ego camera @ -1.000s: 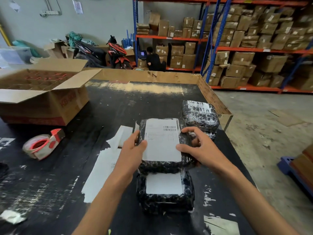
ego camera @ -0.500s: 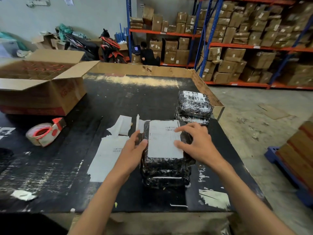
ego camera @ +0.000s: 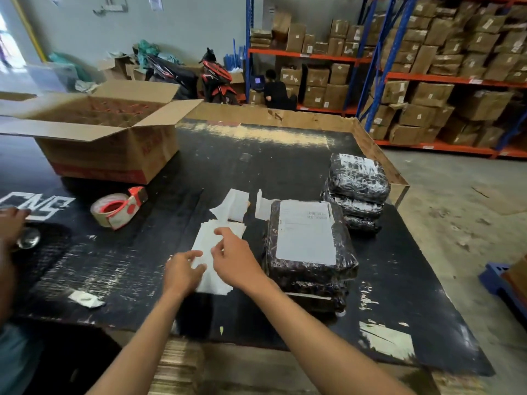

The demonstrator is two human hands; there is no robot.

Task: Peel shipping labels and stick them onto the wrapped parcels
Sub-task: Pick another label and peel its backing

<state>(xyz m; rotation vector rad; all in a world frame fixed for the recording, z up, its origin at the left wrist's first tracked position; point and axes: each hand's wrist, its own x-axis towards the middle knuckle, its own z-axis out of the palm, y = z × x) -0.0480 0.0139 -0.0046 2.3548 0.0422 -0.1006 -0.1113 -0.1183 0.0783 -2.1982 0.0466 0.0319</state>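
While both hands worked at the sheet stack [ego camera: 211, 263], the labelled parcel [ego camera: 309, 243] lay untouched at 3 o'clock from them, on top of a pile of black-wrapped parcels. Its white label [ego camera: 305, 233] was stuck flat on the upper face, barcode toward the far right corner.

Left hand [ego camera: 182, 270]: palm down on the near left part of the stack, fingers spread and loose, pressing the paper, not grasping. Right hand [ego camera: 235, 256]: over the middle of the stack, thumb and forefinger pinched close together at the paper. Whether a label edge was actually caught between them could not be made out because of blur.

Stack lay on the black table [ego camera: 285, 166], just left of the parcel pile. At 12 o'clock from the stack: two loose white backing scraps [ego camera: 235, 205], curled, touching the stack's far edge or nearly so.

Second pile of wrapped parcels [ego camera: 358, 189] stood at 1 o'clock from the labelled one, near the table's right rim, just apart from it.

Tape dispenser [ego camera: 119, 208], red and white, lay at 10 o'clock from the hands, well apart. Open carton [ego camera: 105, 138] stood beyond it at 11 o'clock, flaps spread.

Another person's hand [ego camera: 10, 223] showed at the far left edge of the table.
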